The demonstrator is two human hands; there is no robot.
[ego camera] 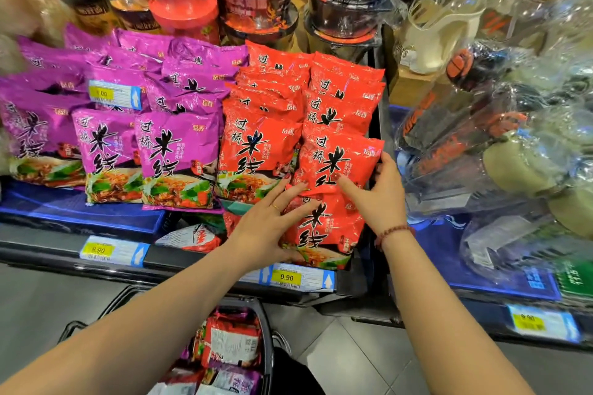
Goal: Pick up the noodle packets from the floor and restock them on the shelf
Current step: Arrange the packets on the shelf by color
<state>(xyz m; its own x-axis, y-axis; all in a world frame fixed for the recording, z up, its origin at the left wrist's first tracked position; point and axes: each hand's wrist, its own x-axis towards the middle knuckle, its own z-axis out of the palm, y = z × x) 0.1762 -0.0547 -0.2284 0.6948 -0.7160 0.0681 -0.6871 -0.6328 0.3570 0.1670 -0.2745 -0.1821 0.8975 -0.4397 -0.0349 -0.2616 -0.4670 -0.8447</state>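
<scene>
Packets of red noodles fill the middle of the shelf (192,258), stacked in two rows that run back toward the tubs of cup noodles (256,0) in the upper centre of the frame. The front red packet (324,231) leans low at the shelf edge, just above a yellow price tag (286,277), with its top overlapping the bottom of the rear red packet (340,159) that stands behind it.

The left hand (266,228) lies flat against the left side of the front red packet. Its fingers are straight and spread, and their tips reach the seam where the two packets meet; the thumb is out of sight. A thin ring (275,206) sits on one finger.

The right hand (382,192) has hold of the rear red packet at its lower right corner, thumb across the printed face and fingers curled round the right edge. A beaded bracelet (394,229) circles that wrist.

Purple packets (179,154) of the same kind crowd the left half of the shelf on a blue mat (48,205). Clear-wrapped goods (481,125) fill the right of the frame.

At the bottom centre, a dark basket (268,337) stands on the grey tiled floor (353,359) between the two forearms, with more noodle packets (231,343) inside, red and purple mixed.
</scene>
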